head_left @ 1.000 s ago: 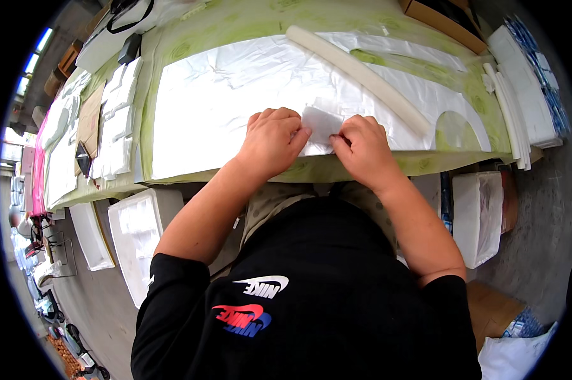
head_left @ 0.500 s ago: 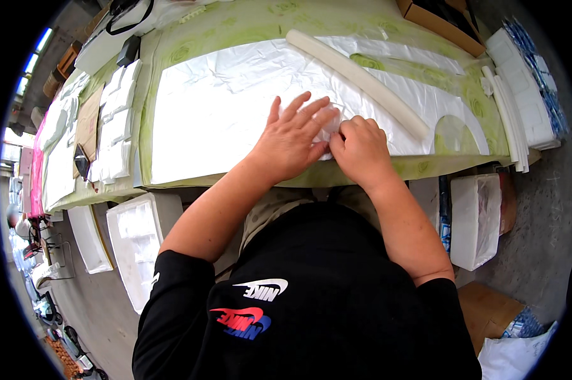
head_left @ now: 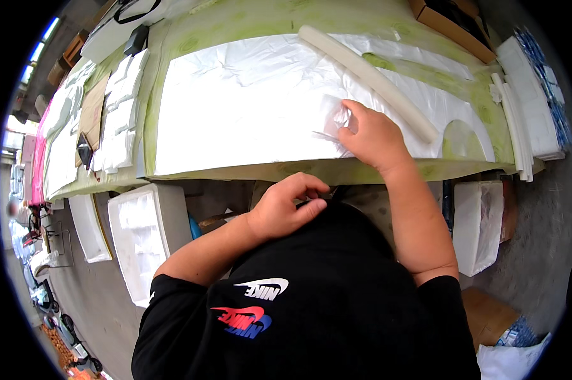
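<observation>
My right hand (head_left: 376,133) is over the white plastic sheet (head_left: 235,107) spread on the table. Its thumb and fingers close on a small piece of clear plastic film (head_left: 332,116), which looks like a little bag. My left hand (head_left: 292,201) is below the table's front edge, close against my waist. Its fingers are curled toward the thumb; whatever they hold, if anything, is hidden. A long pale roll (head_left: 374,82) lies slantwise across the sheet, just beyond my right hand.
Folded white packs (head_left: 120,104) lie in a row at the left. Under the table's edge stand white bins, one at left (head_left: 172,218) and one at right (head_left: 478,228). An open cardboard box (head_left: 450,28) is at the far right, near thin white rolls (head_left: 513,130).
My left hand has left the sheet and come back toward my waist, its spread fingers now curled. My right hand has shifted slightly right, with the film in it.
</observation>
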Demonstrator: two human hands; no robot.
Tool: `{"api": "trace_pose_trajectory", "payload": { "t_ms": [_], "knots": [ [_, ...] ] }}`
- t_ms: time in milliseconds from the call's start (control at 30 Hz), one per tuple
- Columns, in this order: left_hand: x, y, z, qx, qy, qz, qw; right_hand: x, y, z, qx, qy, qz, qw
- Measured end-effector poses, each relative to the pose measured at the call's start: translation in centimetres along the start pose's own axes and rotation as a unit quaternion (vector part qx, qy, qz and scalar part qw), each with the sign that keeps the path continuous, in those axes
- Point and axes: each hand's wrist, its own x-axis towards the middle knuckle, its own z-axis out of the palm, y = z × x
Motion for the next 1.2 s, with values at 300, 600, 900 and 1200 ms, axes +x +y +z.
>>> {"api": "trace_pose_trajectory", "payload": {
  "t_ms": [300,600,900,1200],
  "knots": [
    [0.5,-0.4,0.5,-0.498,0.118,-0.204,0.835,-6.6,-1.0,4.1,0.156,0.041,-0.174,0.972],
    [-0.7,-1.6,0.8,-0.41,0.226,-0.138,0.873,-6.2,-1.4,7.2,0.395,0.058,-0.132,0.907],
    [-5.7,-1.7,-5.3,-0.34,0.357,0.023,0.87,-6.1,-2.3,8.0,0.446,0.025,-0.173,0.878],
    [-11.3,0.6,-31.7,-0.003,0.661,0.049,0.749,-6.1,-2.4,8.4,0.417,-0.026,-0.169,0.893]
  ]
}}
